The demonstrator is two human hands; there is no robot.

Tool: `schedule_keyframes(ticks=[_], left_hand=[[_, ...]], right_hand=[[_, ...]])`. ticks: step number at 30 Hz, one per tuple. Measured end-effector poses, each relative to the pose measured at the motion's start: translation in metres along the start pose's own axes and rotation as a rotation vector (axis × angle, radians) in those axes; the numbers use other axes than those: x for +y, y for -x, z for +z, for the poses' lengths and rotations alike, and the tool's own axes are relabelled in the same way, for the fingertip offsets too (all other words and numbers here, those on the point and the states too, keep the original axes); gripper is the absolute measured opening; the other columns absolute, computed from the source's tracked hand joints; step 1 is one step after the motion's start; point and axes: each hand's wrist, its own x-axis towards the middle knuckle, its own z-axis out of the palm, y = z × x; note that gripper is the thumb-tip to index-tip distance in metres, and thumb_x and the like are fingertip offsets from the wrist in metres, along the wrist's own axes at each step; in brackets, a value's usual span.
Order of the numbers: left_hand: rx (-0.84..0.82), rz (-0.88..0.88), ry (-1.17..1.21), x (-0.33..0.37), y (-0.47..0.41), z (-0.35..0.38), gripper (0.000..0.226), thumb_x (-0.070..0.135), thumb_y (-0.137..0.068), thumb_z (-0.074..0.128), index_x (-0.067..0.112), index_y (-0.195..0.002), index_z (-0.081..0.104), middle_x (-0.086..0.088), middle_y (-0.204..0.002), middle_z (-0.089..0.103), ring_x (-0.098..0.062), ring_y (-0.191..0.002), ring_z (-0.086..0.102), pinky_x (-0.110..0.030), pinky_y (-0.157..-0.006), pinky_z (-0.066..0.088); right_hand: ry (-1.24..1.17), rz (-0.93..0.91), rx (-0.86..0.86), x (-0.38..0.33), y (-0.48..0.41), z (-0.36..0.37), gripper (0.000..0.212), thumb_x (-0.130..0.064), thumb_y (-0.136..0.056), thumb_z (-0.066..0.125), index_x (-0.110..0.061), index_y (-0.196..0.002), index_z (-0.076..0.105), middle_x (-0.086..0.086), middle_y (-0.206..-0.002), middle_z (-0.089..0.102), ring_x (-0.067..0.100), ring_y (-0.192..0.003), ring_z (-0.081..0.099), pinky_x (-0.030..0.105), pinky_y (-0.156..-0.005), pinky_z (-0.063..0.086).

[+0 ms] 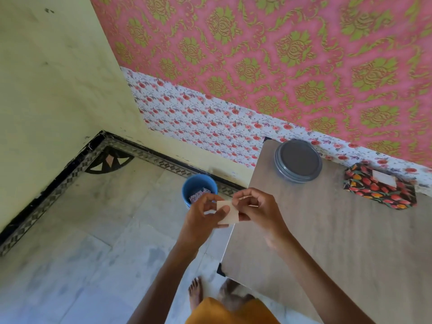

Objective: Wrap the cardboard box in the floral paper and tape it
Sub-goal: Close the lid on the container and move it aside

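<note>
We see left hand [205, 215] and right hand [254, 210] pinching tape piece [228, 212] together; blue bucket [199, 188] on floor holds paper scraps [198, 195] (floral-patterned); wrapped box [379, 188] sits on table [327, 230].

Single head-worn view, steeply downward, close over table [327, 230] corner and floor [93, 253]

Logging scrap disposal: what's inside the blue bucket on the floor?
Inside the blue bucket, floral-printed paper scraps show near its front. The left hand covers the bucket's near rim, so anything there or deeper down is hidden.
</note>
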Motion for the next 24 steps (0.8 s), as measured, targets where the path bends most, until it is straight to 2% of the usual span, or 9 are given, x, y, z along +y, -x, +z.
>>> schedule_keyframes(ticks=[2, 4, 6, 9, 13, 15, 19, 21, 24], left_hand=[[0.049, 0.009, 0.065, -0.001, -0.015, 0.001, 0.045, 0.001, -0.085, 0.071, 0.018, -0.122, 0.052, -0.015, -0.118, 0.06, -0.026, -0.103, 0.066, -0.038, -0.069, 0.061], [0.132, 0.031, 0.027, 0.001, -0.028, 0.0, 0.047, 0.005, -0.086, 0.072, 0.018, -0.127, 0.052, -0.012, -0.116, 0.061, -0.026, -0.102, 0.067, -0.046, -0.075, 0.061], [0.174, 0.017, 0.034, -0.001, -0.053, -0.005, 0.033, 0.004, -0.087, 0.07, 0.014, -0.117, 0.061, -0.011, -0.113, 0.064, -0.028, -0.1, 0.067, -0.041, -0.075, 0.062], [0.13, -0.05, 0.145, -0.002, -0.076, -0.019, 0.02, -0.006, -0.087, 0.065, 0.001, -0.106, 0.067, -0.016, -0.105, 0.069, -0.032, -0.095, 0.07, -0.031, -0.07, 0.06], [-0.07, -0.275, 0.405, -0.014, -0.136, -0.049, 0.025, -0.001, -0.088, 0.063, 0.002, -0.113, 0.065, -0.011, -0.105, 0.071, -0.024, -0.098, 0.069, -0.025, -0.078, 0.057], [-0.084, -0.325, 0.455, -0.03, -0.173, -0.061, 0.027, 0.003, -0.091, 0.061, -0.002, -0.117, 0.063, -0.016, -0.11, 0.07, -0.025, -0.104, 0.068, -0.027, -0.086, 0.057], [0.086, -0.375, 0.381, -0.067, -0.251, -0.08, 0.017, -0.007, -0.089, 0.061, -0.006, -0.107, 0.062, -0.02, -0.098, 0.068, -0.025, -0.086, 0.068, -0.025, -0.08, 0.059], [0.098, -0.37, 0.338, -0.088, -0.289, -0.095, 0.02, -0.012, -0.086, 0.063, -0.003, -0.104, 0.06, -0.015, -0.09, 0.067, -0.022, -0.077, 0.067, -0.028, -0.076, 0.059], [0.038, -0.353, 0.221, -0.134, -0.343, -0.113, 0.017, -0.01, -0.084, 0.068, -0.005, -0.1, 0.068, -0.011, -0.083, 0.07, -0.022, -0.076, 0.07, -0.032, -0.081, 0.06]], right_hand=[[-0.041, 0.058, 0.001, -0.003, -0.018, 0.002, 0.015, -0.007, -0.085, 0.075, -0.006, -0.099, 0.07, 0.013, -0.09, 0.074, 0.023, -0.081, 0.074, 0.028, -0.064, 0.059], [-0.088, 0.101, -0.062, -0.006, -0.036, 0.002, 0.023, -0.007, -0.084, 0.076, -0.01, -0.107, 0.07, 0.012, -0.088, 0.074, 0.024, -0.082, 0.074, 0.031, -0.068, 0.06], [-0.066, 0.121, -0.144, -0.003, -0.062, 0.005, 0.03, -0.005, -0.082, 0.077, -0.013, -0.111, 0.071, 0.006, -0.09, 0.073, 0.024, -0.085, 0.074, 0.035, -0.072, 0.061], [-0.013, 0.071, -0.122, 0.003, -0.089, 0.018, 0.021, 0.001, -0.082, 0.075, -0.009, -0.1, 0.076, 0.01, -0.093, 0.072, 0.025, -0.083, 0.074, 0.036, -0.071, 0.061], [0.119, 0.042, 0.034, 0.028, -0.155, 0.043, 0.018, 0.008, -0.078, 0.071, -0.007, -0.084, 0.078, 0.008, -0.08, 0.076, 0.022, -0.072, 0.074, 0.036, -0.068, 0.062], [0.165, 0.019, 0.029, 0.049, -0.188, 0.053, 0.016, 0.005, -0.078, 0.073, -0.009, -0.083, 0.079, 0.004, -0.08, 0.076, 0.019, -0.073, 0.075, 0.038, -0.071, 0.063], [0.181, 0.129, -0.029, 0.091, -0.243, 0.078, 0.014, -0.012, -0.082, 0.076, -0.021, -0.091, 0.08, -0.006, -0.094, 0.077, 0.012, -0.094, 0.072, 0.038, -0.09, 0.057], [0.19, 0.23, -0.037, 0.113, -0.275, 0.091, 0.012, -0.022, -0.081, 0.079, -0.025, -0.092, 0.079, -0.006, -0.092, 0.077, 0.012, -0.094, 0.072, 0.039, -0.092, 0.057], [0.228, 0.294, -0.005, 0.159, -0.331, 0.11, 0.012, -0.025, -0.076, 0.083, -0.023, -0.086, 0.078, -0.002, -0.084, 0.077, 0.016, -0.085, 0.074, 0.043, -0.087, 0.058]])
